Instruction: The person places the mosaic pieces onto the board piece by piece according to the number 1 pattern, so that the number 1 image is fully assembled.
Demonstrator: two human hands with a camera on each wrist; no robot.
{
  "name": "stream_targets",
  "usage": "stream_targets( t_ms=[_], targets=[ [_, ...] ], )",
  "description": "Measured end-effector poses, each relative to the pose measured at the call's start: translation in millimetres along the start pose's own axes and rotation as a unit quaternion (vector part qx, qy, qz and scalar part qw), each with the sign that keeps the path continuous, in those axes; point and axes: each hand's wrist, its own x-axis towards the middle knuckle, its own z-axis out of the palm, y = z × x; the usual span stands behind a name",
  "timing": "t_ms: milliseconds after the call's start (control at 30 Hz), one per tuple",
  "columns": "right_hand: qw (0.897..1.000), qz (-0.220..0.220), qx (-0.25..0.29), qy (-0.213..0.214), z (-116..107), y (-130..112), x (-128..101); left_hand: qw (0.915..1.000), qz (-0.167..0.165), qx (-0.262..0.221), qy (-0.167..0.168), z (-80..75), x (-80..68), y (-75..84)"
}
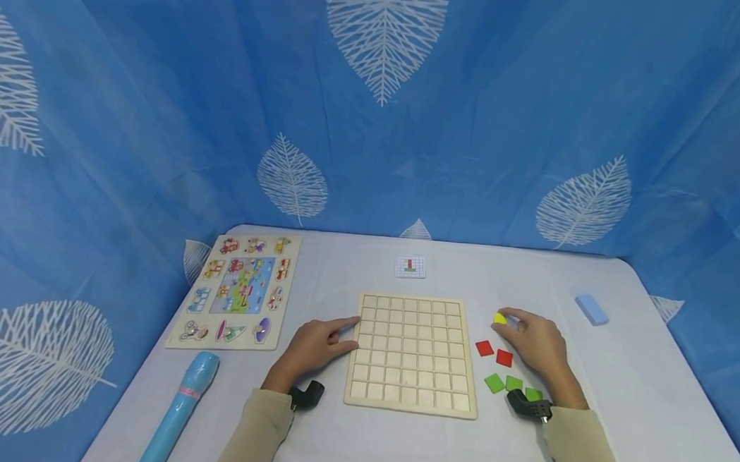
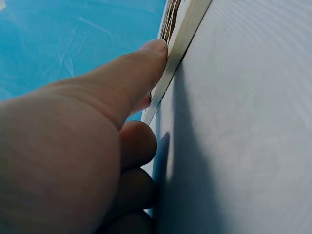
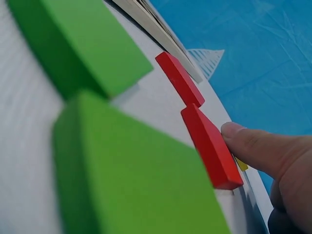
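I take the pale wooden grid board (image 1: 412, 352) with its rows of square cells as my landmark, lying flat on the white table (image 1: 621, 388) straight in front of me. My left hand (image 1: 318, 344) rests at the board's left edge, thumb pressed against the rim and the other fingers loosely curled, holding nothing; it seems to steady the board. My right hand (image 1: 538, 342) sits just right of the board, fingertips pinching a small yellow wooden tile (image 1: 499, 318) at the table surface. Below that hand, also right of the board, lie two red square tiles (image 1: 493, 352) and three green square tiles (image 1: 513, 385), all loose on the table. Beyond the board's far edge lies a small pattern card (image 1: 410, 266) with a coloured grid.

I judge I am at the pick-up step: the yellow tile is gripped but no cell is filled yet. The next move calls for lifting the tile clear, carrying it left over the board, and seating it squarely in a cell matching the card, while my left hand holds the board in place.
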Motion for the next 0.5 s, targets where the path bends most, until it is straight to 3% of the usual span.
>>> stream_targets(
  t_ms=[500],
  targets=[
    [0.997, -0.005, 0.075, 0.035, -1, -9, -2, 1.0, 0.005, 0.001, 0.005, -0.6, -0.4, 0.1]
  ],
)
